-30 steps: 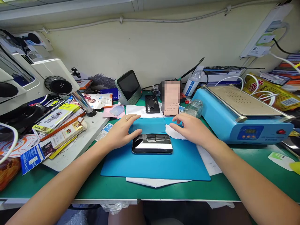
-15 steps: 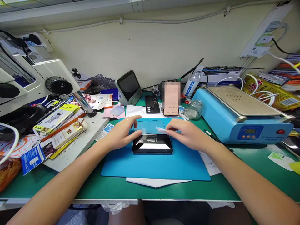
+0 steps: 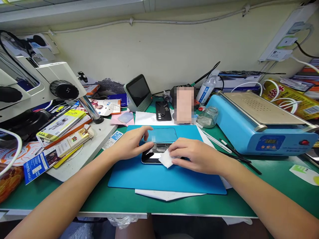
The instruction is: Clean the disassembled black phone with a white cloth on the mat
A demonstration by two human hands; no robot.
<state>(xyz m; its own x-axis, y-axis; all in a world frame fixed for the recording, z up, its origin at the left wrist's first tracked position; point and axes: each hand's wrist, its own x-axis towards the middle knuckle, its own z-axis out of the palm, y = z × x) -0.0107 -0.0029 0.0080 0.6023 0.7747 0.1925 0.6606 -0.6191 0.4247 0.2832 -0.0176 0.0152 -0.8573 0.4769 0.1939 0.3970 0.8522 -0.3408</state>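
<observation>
A white folded wipe is pinched between the closed fingers of a right hand and is held over the glossy black phone with a silver edge, which lies screen up on a rectangular blue mat. By the left hand, nothing is seen to be gripped: thumb and forefinger are parted, the thumb placed at the phone's upper left corner; whether it is pressed there cannot be told. Just beyond the phone, a clear rectangular sheet with a thin dark outline is laid on the mat, near the left fingertips. To the right, a blue boxy machine with a perforated tan plate is seen.

The step in hand is judged to be a wiping of the screen. For the next stroke, the wipe would need to be kept flat and the phone steadied.
</observation>
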